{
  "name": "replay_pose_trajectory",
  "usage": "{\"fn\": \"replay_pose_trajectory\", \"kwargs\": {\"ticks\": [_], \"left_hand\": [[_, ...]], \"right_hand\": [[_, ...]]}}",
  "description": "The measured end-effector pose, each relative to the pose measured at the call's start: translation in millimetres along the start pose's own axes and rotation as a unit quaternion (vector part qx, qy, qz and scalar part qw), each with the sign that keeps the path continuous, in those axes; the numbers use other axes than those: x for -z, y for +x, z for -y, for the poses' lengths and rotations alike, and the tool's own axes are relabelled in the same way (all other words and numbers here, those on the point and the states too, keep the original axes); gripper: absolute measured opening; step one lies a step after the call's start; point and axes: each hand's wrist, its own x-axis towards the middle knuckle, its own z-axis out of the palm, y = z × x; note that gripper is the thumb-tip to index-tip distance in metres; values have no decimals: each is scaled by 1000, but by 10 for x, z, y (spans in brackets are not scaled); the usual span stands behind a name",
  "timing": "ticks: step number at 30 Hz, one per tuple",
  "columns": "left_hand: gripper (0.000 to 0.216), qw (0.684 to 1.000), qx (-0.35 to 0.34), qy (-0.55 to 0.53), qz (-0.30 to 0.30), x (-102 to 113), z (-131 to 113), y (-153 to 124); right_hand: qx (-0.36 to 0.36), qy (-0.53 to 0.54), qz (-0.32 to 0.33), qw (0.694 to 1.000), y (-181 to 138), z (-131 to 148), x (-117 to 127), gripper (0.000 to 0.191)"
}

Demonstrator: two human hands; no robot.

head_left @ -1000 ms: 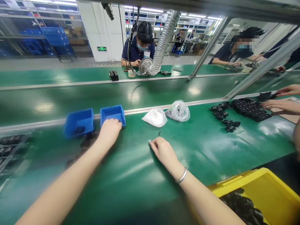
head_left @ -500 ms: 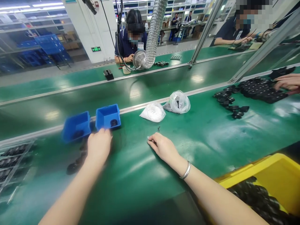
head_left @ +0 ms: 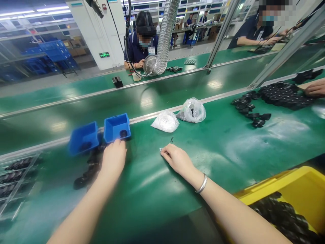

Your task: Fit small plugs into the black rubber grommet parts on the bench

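Note:
My left hand (head_left: 113, 156) is at the front wall of the right-hand blue bin (head_left: 115, 126), which has a black ring-shaped part (head_left: 123, 133) inside. Its fingers point away from me and are hidden behind the back of the hand, so I cannot see what they hold. Low over the green table, my right hand (head_left: 178, 158) pinches a small whitish piece (head_left: 160, 149) between thumb and forefinger. Several tiny dark bits (head_left: 172, 139) lie just beyond it. Black parts (head_left: 85, 178) sit in a row left of my left hand, partly covered by it.
Another blue bin (head_left: 83, 137) stands at the left. Two clear plastic bags (head_left: 166, 122) rest near the table's back rail. A clear tray (head_left: 17, 183) of black parts is far left, a yellow crate (head_left: 304, 179) at right. A co-worker's hand (head_left: 316, 88) touches black parts (head_left: 284, 95).
My left hand has shifted a little to the right along the front of the blue bin. My right hand stays in place with its pinch. The co-worker's hand has moved slightly right.

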Motion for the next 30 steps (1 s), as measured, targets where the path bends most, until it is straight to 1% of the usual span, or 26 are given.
{"fn": "replay_pose_trajectory", "kwargs": {"ticks": [3, 6, 8, 11, 14, 16, 17, 19, 21, 23, 26, 30], "left_hand": [[25, 1000, -6, -10, -12, 16, 44, -43], [27, 998, 20, -43, -44, 29, 103, -46], [26, 996, 26, -69, -45, 12, 124, -16], [25, 996, 1, -90, -26, -23, 87, 18], [22, 993, -37, -114, -14, -29, -15, -23], [27, 988, -59, -141, -11, -26, -93, -79], [32, 985, -62, -160, -16, -31, -129, -106], [48, 975, -51, -214, -32, -60, -196, -143], [54, 958, -31, -282, -41, -113, -256, -162], [47, 942, -22, -332, -38, -170, -311, -176], [38, 924, -35, -379, -31, -228, -385, -234], [43, 894, -45, -445, -25, -254, -450, -381]], "right_hand": [[2, 6, 6, 1000, -1, -2, 7, 12], [2, 12, 10, 1000, -2, -6, 15, 10], [-1, 11, 12, 1000, 0, -6, 19, 10], [-4, 6, 14, 1000, 1, -5, 26, 10], [2, 3, 19, 1000, -5, -5, 36, 12], [6, 0, 22, 1000, -8, -9, 37, 13], [8, -2, 22, 1000, -8, -11, 37, 13], [9, -4, 22, 1000, -7, -14, 33, 13], [10, -5, 22, 1000, -4, -14, 32, 13], [11, -6, 23, 1000, -2, -10, 35, 14], [17, -4, 25, 1000, -3, -4, 43, 14], [23, 8, 22, 999, -9, -11, 27, 13]]}}
